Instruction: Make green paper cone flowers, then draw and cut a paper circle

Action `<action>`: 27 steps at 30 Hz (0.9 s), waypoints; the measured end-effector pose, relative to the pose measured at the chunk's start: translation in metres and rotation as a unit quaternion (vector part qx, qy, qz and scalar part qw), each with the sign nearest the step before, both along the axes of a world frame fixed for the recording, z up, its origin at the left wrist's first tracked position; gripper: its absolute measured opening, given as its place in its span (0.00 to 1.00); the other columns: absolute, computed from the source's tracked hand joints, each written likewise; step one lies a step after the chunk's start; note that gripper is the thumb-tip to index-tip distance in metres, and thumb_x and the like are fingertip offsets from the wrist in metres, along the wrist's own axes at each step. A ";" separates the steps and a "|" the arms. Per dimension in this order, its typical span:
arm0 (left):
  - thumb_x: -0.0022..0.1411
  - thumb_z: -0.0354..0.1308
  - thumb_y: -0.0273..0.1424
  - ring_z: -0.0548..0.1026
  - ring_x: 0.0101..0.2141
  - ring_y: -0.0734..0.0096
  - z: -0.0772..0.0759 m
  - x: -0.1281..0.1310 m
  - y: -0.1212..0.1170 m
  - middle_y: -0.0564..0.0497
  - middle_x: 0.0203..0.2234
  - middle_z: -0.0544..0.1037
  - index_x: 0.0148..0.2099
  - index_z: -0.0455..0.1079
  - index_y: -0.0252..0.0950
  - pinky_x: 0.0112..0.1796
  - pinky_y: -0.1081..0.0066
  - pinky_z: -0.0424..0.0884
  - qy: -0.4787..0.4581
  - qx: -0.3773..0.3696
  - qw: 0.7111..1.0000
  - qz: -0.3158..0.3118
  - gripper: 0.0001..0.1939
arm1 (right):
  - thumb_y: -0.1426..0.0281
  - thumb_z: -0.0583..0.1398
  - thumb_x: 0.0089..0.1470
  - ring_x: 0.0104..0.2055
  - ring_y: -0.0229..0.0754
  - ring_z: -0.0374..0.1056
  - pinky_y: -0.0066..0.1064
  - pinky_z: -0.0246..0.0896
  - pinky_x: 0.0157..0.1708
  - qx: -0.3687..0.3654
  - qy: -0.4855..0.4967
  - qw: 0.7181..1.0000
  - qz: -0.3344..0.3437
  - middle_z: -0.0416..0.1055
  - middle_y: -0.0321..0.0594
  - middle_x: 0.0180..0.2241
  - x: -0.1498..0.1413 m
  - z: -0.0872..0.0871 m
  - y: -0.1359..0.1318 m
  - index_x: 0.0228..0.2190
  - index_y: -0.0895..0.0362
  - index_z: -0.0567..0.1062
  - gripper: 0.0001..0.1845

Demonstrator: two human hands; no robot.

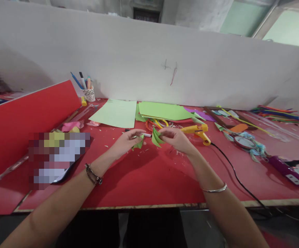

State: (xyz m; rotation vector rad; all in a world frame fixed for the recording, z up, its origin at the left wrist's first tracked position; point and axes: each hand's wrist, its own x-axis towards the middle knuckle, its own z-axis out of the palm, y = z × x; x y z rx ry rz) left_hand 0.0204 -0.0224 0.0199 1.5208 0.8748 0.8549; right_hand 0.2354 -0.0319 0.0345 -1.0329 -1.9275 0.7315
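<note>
My left hand (pixel 130 138) is closed, its fingers pinching a small green paper piece (pixel 138 144). Opposite it, my right hand (pixel 174 138) pinches a creased, leaf-shaped green paper piece (pixel 157 138) by its right side. The two pieces are held apart over the red table (pixel 144 186). Between the hands shows a white marker (pixel 146 135) with a dark end, partly hidden by my left fingers; whether it touches them I cannot tell. Just right of my right hand lies a yellow glue gun (pixel 196 130).
Behind the hands lie green paper sheets (pixel 162 111) and a pale green sheet (pixel 117 113). A pen cup (pixel 88 93) stands near the white partition (pixel 128 58). A red board (pixel 30 127) leans at left. The glue gun's black cord (pixel 232 165) crosses the front edge, near a purple power strip (pixel 289 172).
</note>
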 end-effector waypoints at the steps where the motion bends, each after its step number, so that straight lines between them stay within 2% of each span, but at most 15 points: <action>1: 0.54 0.54 0.36 0.72 0.34 0.73 0.000 0.000 0.000 0.48 0.39 0.72 0.45 0.65 0.36 0.37 0.70 0.67 -0.004 -0.003 1.000 0.005 0.16 | 0.71 0.54 0.48 0.34 0.38 0.68 0.33 0.63 0.37 0.056 -0.005 0.998 -0.029 0.72 0.38 0.31 -0.003 0.000 -0.001 0.30 0.56 0.72 0.07; 3: 0.53 0.55 0.36 0.72 0.35 0.72 0.001 0.001 -0.001 0.48 0.36 0.73 0.42 0.66 0.35 0.38 0.69 0.66 -0.008 -0.003 1.000 0.018 0.15 | 0.72 0.54 0.49 0.36 0.38 0.67 0.34 0.61 0.39 0.173 -0.037 0.982 -0.072 0.72 0.38 0.32 -0.008 0.002 -0.003 0.30 0.54 0.73 0.07; 5: 0.53 0.55 0.36 0.72 0.34 0.72 0.001 0.002 -0.001 0.49 0.32 0.74 0.38 0.66 0.34 0.38 0.69 0.66 -0.011 0.008 0.999 0.033 0.12 | 0.73 0.54 0.50 0.37 0.39 0.65 0.34 0.60 0.39 0.264 -0.094 0.956 -0.084 0.71 0.38 0.32 -0.012 0.004 -0.006 0.30 0.53 0.72 0.08; 7: 0.52 0.55 0.36 0.71 0.31 0.74 0.002 0.003 -0.001 0.51 0.30 0.73 0.35 0.66 0.34 0.36 0.70 0.67 -0.016 0.024 0.998 0.052 0.11 | 0.74 0.54 0.51 0.35 0.39 0.63 0.33 0.59 0.37 0.325 -0.153 0.930 -0.083 0.70 0.38 0.33 -0.014 0.005 -0.009 0.31 0.52 0.72 0.08; 10: 0.52 0.55 0.36 0.69 0.27 0.76 0.004 0.004 -0.002 0.53 0.26 0.72 0.33 0.66 0.35 0.32 0.71 0.67 -0.028 0.037 0.996 0.075 0.09 | 0.74 0.53 0.52 0.34 0.39 0.61 0.32 0.58 0.35 0.377 -0.219 0.896 -0.081 0.69 0.39 0.32 -0.015 0.004 -0.012 0.32 0.53 0.72 0.09; 14: 0.53 0.54 0.37 0.69 0.28 0.75 0.007 0.004 -0.004 0.52 0.27 0.72 0.32 0.67 0.35 0.33 0.72 0.67 -0.030 0.056 0.995 0.082 0.09 | 0.74 0.52 0.52 0.35 0.39 0.60 0.31 0.57 0.34 0.401 -0.269 0.872 -0.087 0.67 0.39 0.31 -0.018 0.002 -0.013 0.32 0.53 0.71 0.09; 18: 0.55 0.51 0.38 0.70 0.32 0.73 0.003 0.005 -0.003 0.50 0.31 0.73 0.36 0.68 0.35 0.35 0.70 0.67 0.011 0.084 0.992 0.092 0.12 | 0.73 0.52 0.53 0.34 0.39 0.60 0.31 0.56 0.33 0.419 -0.302 0.852 -0.089 0.67 0.40 0.31 -0.019 0.001 -0.012 0.32 0.54 0.71 0.08; 21: 0.57 0.48 0.38 0.70 0.35 0.70 0.002 0.003 0.000 0.48 0.35 0.73 0.39 0.68 0.36 0.39 0.68 0.66 0.118 0.185 0.971 0.090 0.14 | 0.73 0.52 0.53 0.34 0.39 0.60 0.31 0.56 0.33 0.418 -0.325 0.844 -0.090 0.67 0.39 0.31 -0.018 0.000 -0.011 0.32 0.54 0.71 0.08; 24: 0.58 0.47 0.36 0.68 0.42 0.68 0.016 -0.016 0.000 0.47 0.40 0.72 0.45 0.66 0.37 0.45 0.65 0.63 0.220 0.299 0.921 0.119 0.15 | 0.73 0.51 0.53 0.34 0.39 0.60 0.30 0.55 0.32 0.407 -0.331 0.847 -0.083 0.67 0.39 0.31 -0.017 -0.001 -0.010 0.31 0.54 0.71 0.09; 25: 0.58 0.47 0.36 0.67 0.44 0.67 0.024 -0.029 -0.003 0.47 0.41 0.71 0.47 0.65 0.37 0.46 0.65 0.62 0.245 0.309 0.910 0.131 0.17 | 0.73 0.51 0.53 0.33 0.39 0.60 0.30 0.55 0.32 0.403 -0.326 0.852 -0.079 0.66 0.39 0.30 -0.017 -0.002 -0.009 0.31 0.54 0.71 0.09; 27: 0.59 0.44 0.37 0.68 0.43 0.67 0.042 -0.062 -0.010 0.49 0.40 0.73 0.42 0.68 0.37 0.47 0.65 0.61 0.299 0.316 0.888 0.148 0.15 | 0.73 0.51 0.53 0.32 0.38 0.60 0.30 0.55 0.32 0.393 -0.307 0.864 -0.073 0.66 0.39 0.30 -0.017 -0.003 -0.008 0.31 0.54 0.71 0.09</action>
